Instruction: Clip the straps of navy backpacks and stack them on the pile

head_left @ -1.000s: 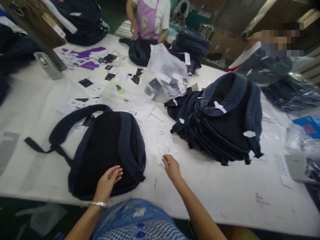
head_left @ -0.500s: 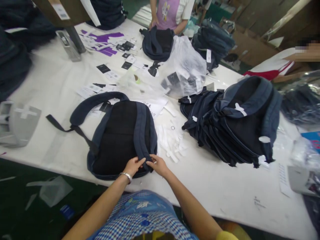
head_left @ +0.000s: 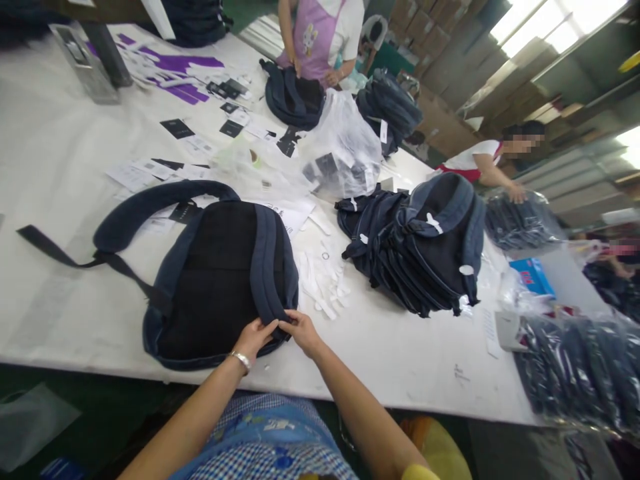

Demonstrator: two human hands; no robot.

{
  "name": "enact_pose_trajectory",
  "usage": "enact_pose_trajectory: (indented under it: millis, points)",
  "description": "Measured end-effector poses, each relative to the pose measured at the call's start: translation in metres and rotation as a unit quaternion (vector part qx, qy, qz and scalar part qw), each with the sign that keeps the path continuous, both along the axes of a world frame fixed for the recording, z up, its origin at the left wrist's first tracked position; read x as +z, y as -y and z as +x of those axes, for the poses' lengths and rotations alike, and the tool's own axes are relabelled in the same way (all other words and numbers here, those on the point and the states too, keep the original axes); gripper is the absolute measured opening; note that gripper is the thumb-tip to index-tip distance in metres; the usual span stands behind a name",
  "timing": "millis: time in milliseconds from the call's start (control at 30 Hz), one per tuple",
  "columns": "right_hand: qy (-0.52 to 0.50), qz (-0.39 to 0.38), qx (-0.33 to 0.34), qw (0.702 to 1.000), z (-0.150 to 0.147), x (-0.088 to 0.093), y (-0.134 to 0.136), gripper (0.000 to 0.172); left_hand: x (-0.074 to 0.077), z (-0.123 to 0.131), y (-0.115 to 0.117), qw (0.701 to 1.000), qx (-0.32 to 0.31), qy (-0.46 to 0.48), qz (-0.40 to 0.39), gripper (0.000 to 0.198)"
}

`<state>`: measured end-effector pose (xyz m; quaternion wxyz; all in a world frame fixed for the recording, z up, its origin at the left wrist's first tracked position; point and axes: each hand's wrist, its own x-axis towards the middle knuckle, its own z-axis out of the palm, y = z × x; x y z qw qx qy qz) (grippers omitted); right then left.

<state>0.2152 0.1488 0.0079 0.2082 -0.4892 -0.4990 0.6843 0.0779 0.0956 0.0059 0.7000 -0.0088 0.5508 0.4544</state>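
A navy and black backpack (head_left: 215, 267) lies back side up at the table's front edge, right below me. One shoulder strap (head_left: 150, 207) arches out to the left, its black webbing end trailing on the table. The other strap (head_left: 267, 267) runs down the right side of the pack. At that strap's lower end my left hand (head_left: 253, 337) pinches it from the left, a bracelet on the wrist. My right hand (head_left: 303, 331) grips the same end from the right, fingertips almost meeting the left thumb. What exactly sits between the fingertips is partly hidden.
A pile of navy backpacks (head_left: 420, 247) stands to the right, with white strips (head_left: 320, 280) beside it. Black tags (head_left: 177, 128) and a clear plastic bag (head_left: 345, 147) lie farther back. Across the table a person in a purple apron (head_left: 317, 33) handles another backpack (head_left: 295, 97). Bagged packs (head_left: 575, 367) lie far right.
The view has swung to the right, bringing more of the room and a co-worker at the right into sight. Both hands keep their hold on the strap's lower end.
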Motion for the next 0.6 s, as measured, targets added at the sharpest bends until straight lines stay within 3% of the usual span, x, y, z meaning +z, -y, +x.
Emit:
enact_pose_trajectory:
  millis: [100,267,333,400,500,600]
  points:
    - [-0.005,-0.006,0.018,1.000,0.000,-0.001,-0.002,0.033,-0.001,0.003,0.002,0.999,0.027,-0.029,-0.003,0.037]
    - [0.114,0.162,0.071,0.978,0.004,0.004,0.001,0.031,-0.009,0.001,0.010,0.998,0.046,-0.036,-0.006,0.042]
    - [0.117,0.208,0.106,0.965,0.008,0.008,0.003,0.029,-0.011,-0.006,0.015,0.999,0.038,-0.008,0.015,0.040]
    - [0.092,0.204,0.124,0.967,0.012,0.010,0.003,0.025,-0.011,-0.014,0.020,0.999,0.025,0.015,0.028,0.036]
    - [0.092,0.176,0.095,0.975,0.017,0.006,-0.007,0.029,-0.009,-0.017,0.023,1.000,0.012,0.007,0.016,0.031]
    - [0.151,0.221,0.125,0.955,0.013,0.001,-0.028,0.032,-0.005,-0.013,0.022,1.000,0.008,-0.023,-0.001,0.034]
